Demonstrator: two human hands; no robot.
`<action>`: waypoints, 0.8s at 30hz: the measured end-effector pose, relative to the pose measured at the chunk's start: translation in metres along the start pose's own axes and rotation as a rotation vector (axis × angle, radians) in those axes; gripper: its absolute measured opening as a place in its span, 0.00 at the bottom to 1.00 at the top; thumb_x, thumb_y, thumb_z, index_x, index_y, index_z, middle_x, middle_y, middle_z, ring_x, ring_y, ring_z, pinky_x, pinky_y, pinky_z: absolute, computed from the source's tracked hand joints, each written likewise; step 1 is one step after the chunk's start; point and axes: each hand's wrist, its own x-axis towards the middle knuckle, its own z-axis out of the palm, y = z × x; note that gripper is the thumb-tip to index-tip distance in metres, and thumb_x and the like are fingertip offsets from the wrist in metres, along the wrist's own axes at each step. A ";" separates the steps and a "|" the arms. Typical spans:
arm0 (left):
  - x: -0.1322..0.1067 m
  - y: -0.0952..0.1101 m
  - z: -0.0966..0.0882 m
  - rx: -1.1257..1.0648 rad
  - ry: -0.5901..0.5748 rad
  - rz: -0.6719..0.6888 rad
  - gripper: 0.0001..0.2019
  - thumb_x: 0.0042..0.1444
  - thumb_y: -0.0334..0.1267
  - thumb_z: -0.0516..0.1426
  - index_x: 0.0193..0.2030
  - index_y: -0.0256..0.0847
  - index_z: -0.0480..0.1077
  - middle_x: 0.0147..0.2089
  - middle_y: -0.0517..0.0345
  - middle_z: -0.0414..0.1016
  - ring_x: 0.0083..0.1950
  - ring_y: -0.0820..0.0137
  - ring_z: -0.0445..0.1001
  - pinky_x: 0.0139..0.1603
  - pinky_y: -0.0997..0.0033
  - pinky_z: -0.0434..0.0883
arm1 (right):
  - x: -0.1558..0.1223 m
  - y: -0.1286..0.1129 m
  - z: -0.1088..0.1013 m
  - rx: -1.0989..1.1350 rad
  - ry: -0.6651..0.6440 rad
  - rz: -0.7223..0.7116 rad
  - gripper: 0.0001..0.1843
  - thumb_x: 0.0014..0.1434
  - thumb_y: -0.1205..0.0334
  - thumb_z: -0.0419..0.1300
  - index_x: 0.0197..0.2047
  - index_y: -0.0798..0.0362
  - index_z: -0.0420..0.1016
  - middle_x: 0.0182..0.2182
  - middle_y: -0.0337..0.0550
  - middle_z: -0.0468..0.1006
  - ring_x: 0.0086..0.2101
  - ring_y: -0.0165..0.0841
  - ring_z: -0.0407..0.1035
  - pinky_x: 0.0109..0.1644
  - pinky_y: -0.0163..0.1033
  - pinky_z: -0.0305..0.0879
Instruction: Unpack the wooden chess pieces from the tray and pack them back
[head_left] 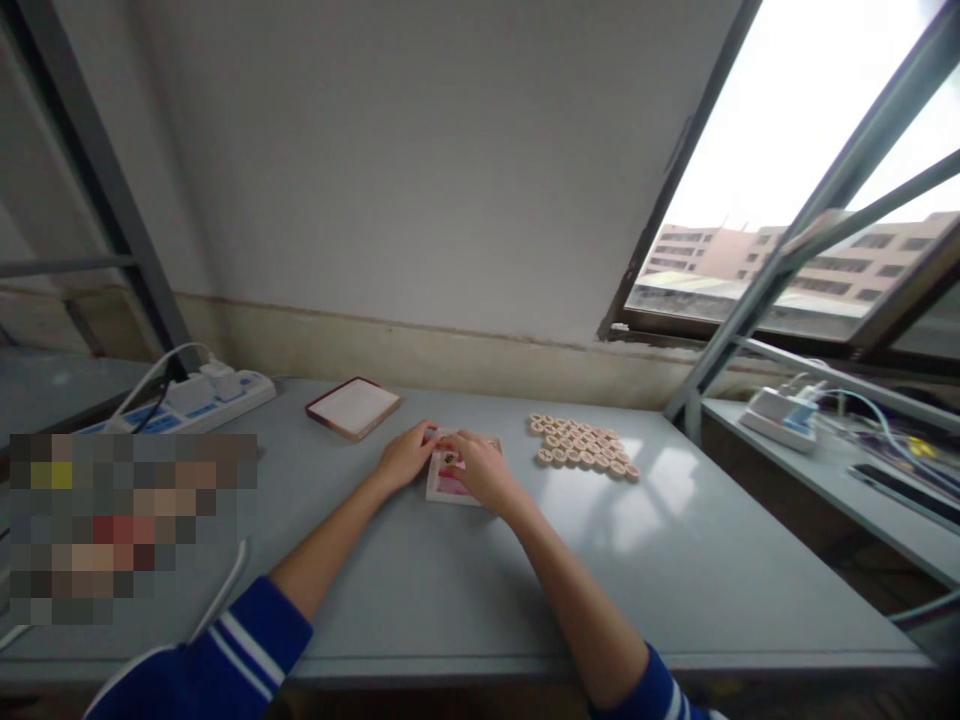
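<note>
A shallow, light-rimmed box (430,492) with something pink inside lies on the table between my hands. My left hand (406,456) rests at its left side, the fingers closed on the far left edge. Over the box reaches my right hand (480,468), its fingers bent down into the pink part and covering much of it. Whatever those fingertips hold is too small to make out. To the right, several round wooden chess pieces (583,442) with marked tops lie flat in close rows. A shallow box lid (355,405) with a dark reddish rim sits at the back left.
A white power strip (217,398) with plugs and cables lies at the left of the grey table (420,600). Metal frame posts (712,360) stand at both sides. A second power strip (780,415) sits on the right-hand surface. Part of the left is pixelated.
</note>
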 end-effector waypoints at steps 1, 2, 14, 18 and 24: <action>0.000 0.000 0.000 -0.004 -0.004 0.010 0.18 0.56 0.45 0.45 0.49 0.41 0.63 0.40 0.53 0.74 0.41 0.68 0.71 0.38 0.74 0.63 | 0.000 -0.001 0.001 -0.001 0.001 0.000 0.17 0.49 0.73 0.55 0.43 0.48 0.67 0.41 0.40 0.70 0.41 0.31 0.65 0.43 0.34 0.58; 0.000 0.000 0.000 -0.007 -0.006 0.019 0.18 0.56 0.46 0.44 0.48 0.41 0.63 0.40 0.53 0.74 0.41 0.68 0.71 0.38 0.74 0.63 | -0.001 -0.002 0.002 -0.007 0.009 0.013 0.17 0.50 0.73 0.55 0.43 0.48 0.66 0.42 0.40 0.69 0.40 0.31 0.65 0.43 0.34 0.58; -0.004 0.007 -0.004 0.077 -0.029 0.008 0.23 0.54 0.45 0.47 0.56 0.42 0.58 0.47 0.51 0.71 0.46 0.65 0.69 0.43 0.71 0.63 | -0.005 0.019 -0.045 -0.242 -0.046 0.440 0.08 0.50 0.53 0.57 0.31 0.48 0.71 0.27 0.40 0.75 0.29 0.33 0.68 0.28 0.33 0.53; -0.006 0.011 -0.006 0.073 -0.051 0.018 0.24 0.51 0.45 0.51 0.55 0.43 0.59 0.47 0.52 0.71 0.45 0.64 0.69 0.42 0.72 0.63 | -0.027 0.066 -0.080 -0.342 -0.067 0.612 0.12 0.43 0.59 0.62 0.35 0.48 0.73 0.30 0.40 0.75 0.31 0.33 0.68 0.29 0.33 0.54; -0.006 0.010 -0.007 0.074 -0.066 0.052 0.21 0.52 0.44 0.51 0.53 0.43 0.61 0.48 0.53 0.70 0.47 0.64 0.68 0.44 0.71 0.63 | -0.039 0.087 -0.076 -0.399 -0.181 0.688 0.10 0.42 0.63 0.61 0.31 0.47 0.75 0.29 0.40 0.76 0.33 0.34 0.69 0.31 0.34 0.56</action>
